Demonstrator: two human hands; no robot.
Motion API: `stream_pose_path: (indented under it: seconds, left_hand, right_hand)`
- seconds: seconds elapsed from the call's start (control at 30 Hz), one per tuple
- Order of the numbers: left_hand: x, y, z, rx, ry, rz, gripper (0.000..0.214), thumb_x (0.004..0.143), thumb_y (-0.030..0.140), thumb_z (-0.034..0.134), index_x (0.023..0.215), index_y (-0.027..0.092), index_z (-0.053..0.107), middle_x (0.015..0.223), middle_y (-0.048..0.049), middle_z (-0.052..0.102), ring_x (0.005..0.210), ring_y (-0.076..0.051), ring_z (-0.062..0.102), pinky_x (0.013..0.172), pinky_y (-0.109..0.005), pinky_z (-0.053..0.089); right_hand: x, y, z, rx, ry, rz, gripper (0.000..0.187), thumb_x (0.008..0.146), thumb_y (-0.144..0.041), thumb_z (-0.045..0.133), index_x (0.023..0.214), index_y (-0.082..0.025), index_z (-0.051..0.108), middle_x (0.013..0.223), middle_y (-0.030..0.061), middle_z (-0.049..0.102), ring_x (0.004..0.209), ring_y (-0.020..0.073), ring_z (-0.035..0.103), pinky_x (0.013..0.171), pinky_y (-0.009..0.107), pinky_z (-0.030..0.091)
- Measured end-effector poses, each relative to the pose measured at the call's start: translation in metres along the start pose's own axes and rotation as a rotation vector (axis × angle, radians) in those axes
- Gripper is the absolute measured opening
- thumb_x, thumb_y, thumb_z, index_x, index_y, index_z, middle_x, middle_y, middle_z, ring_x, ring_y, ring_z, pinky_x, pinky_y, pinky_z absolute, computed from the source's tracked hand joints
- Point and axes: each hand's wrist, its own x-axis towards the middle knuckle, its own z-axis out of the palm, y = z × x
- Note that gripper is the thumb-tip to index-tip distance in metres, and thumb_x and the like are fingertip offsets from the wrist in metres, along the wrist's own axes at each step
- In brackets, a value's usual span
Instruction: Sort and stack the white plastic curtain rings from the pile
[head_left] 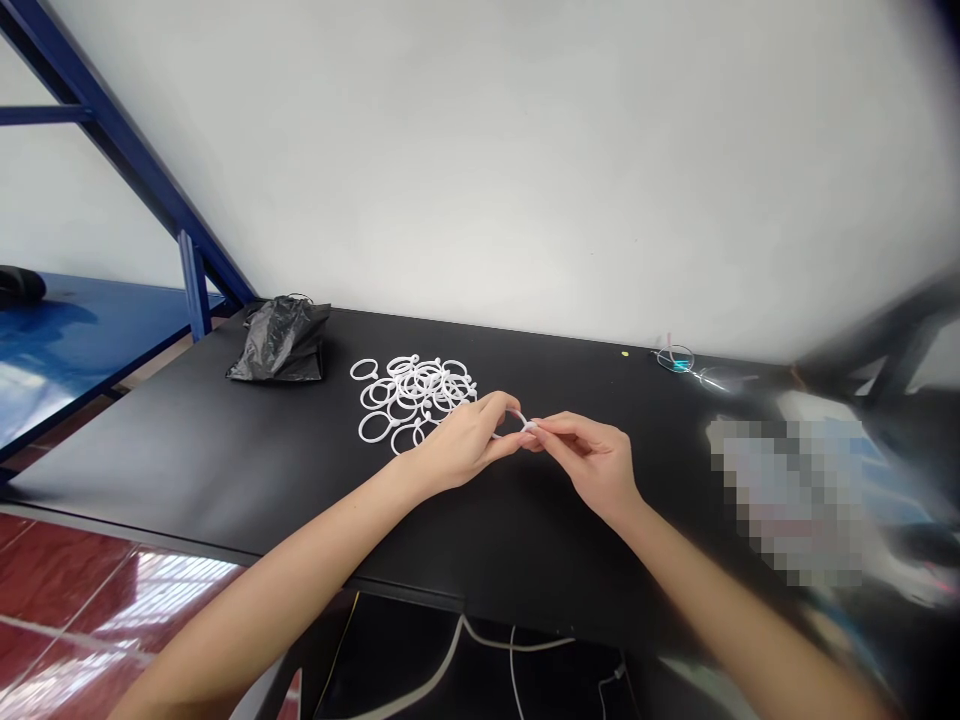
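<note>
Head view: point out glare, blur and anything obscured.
Head view, left: glare on the red floor tiles, paler sheen on the black tabletop; head view, right: smeared blur toward the edge, a pixelated patch hiding detail; head view, centre: white rings, left hand and right hand fairly sharp.

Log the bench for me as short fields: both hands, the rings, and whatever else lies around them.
Left hand: pinches a white ring
Right hand: pinches the same ring at its right side
Ring pile: overlapping white rings, partly hidden behind the left hand
Black plastic bag: crumpled, left of the pile
Eyeglasses: near the wall, right of the pile
Surface: black table
Far right: pixelated patch, contents unclear
</note>
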Motion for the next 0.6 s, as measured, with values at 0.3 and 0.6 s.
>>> stream_pose_path:
  seconds: [0.3,0.6]
  left_hand:
    - [0.007,-0.022,-0.036,0.387,0.183,-0.014,0.037,0.092,0.051,0.053,0.101,0.016,0.054,0.095,-0.0071,0.063,0.089,-0.023,0.058,0.084,-0.038,0.045]
    - [-0.032,-0.072,-0.071,0.514,0.091,-0.060,0.034,0.097,0.046,0.046,0.114,0.018,0.056,0.122,-0.0112,0.058,0.112,-0.026,0.053,0.096,-0.044,0.043]
  right_hand:
    - [0.009,0.005,-0.010,0.006,0.166,0.121,0.024,0.080,-0.033,0.074,0.102,-0.022,0.072,0.088,0.0048,0.076,0.064,0.0157,0.071,0.059,0.031,0.063]
    - [0.008,0.023,-0.011,-0.069,0.143,0.168,0.029,0.080,-0.041,0.073,0.099,-0.019,0.072,0.087,0.0086,0.075,0.063,0.0168,0.067,0.056,0.031,0.061]
